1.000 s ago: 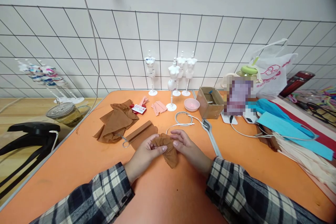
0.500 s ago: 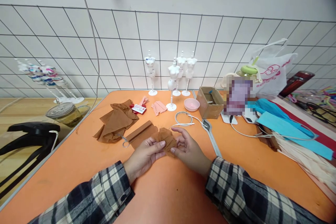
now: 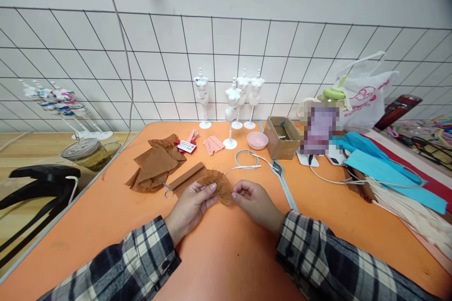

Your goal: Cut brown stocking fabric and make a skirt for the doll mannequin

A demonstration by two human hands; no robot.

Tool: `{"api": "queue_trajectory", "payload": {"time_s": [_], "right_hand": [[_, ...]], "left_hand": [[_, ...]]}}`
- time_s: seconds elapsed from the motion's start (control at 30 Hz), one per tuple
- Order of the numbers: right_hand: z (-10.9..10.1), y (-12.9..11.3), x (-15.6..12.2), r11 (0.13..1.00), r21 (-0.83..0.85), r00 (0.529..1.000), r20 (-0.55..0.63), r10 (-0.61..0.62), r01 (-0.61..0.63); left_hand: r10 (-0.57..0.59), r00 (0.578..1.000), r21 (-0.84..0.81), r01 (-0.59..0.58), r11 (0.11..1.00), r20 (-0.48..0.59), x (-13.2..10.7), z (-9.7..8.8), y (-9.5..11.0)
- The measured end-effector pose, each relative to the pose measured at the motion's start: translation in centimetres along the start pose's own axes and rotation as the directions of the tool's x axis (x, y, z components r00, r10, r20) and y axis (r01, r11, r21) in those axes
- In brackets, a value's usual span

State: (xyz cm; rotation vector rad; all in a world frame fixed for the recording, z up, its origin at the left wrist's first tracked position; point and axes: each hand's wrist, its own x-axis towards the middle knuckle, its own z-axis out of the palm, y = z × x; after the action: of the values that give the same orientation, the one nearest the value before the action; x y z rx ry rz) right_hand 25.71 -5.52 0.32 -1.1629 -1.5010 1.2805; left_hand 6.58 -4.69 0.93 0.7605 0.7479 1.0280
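A gathered piece of sheer brown stocking fabric is held between both hands just above the orange table. My left hand pinches its left side with fingers closed. My right hand pinches the right edge, fingers curled. Small scissors lie just left of my left hand, beside a flat brown fabric strip. A pile of the same brown fabric lies further left.
Three white mini mannequins stand at the back by the wire grid. Near them are a pink bowl, a cardboard box, a white cable, pink strips and a red tag. Blue and cream paper lies right. A glass jar stands left.
The brown fabric hung down as a bunch a second ago; now it is gathered flatter into a ruffled fan, and my right hand's fingers have closed into a pinch on its edge.
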Motion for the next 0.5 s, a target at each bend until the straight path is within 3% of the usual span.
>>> {"api": "queue_trajectory", "payload": {"time_s": [0.17,0.33,0.5], "right_hand": [[-0.6,-0.2,-0.1,0.990,-0.033,0.988,-0.069,-0.141,0.139],[-0.4,-0.7,-0.5,0.940,-0.208,0.959,-0.027,-0.283,0.271],[-0.1,-0.4,-0.5,0.973,-0.011,0.968,-0.098,-0.229,0.229]], "left_hand": [[-0.043,0.992,0.202,0.018,0.979,0.120,-0.5,0.7,0.1],[-0.045,0.990,0.521,-0.031,0.853,0.133,-1.1,1.2,-0.6],[0.000,0.992,0.568,-0.072,0.820,0.127,-1.2,1.6,0.0]]}}
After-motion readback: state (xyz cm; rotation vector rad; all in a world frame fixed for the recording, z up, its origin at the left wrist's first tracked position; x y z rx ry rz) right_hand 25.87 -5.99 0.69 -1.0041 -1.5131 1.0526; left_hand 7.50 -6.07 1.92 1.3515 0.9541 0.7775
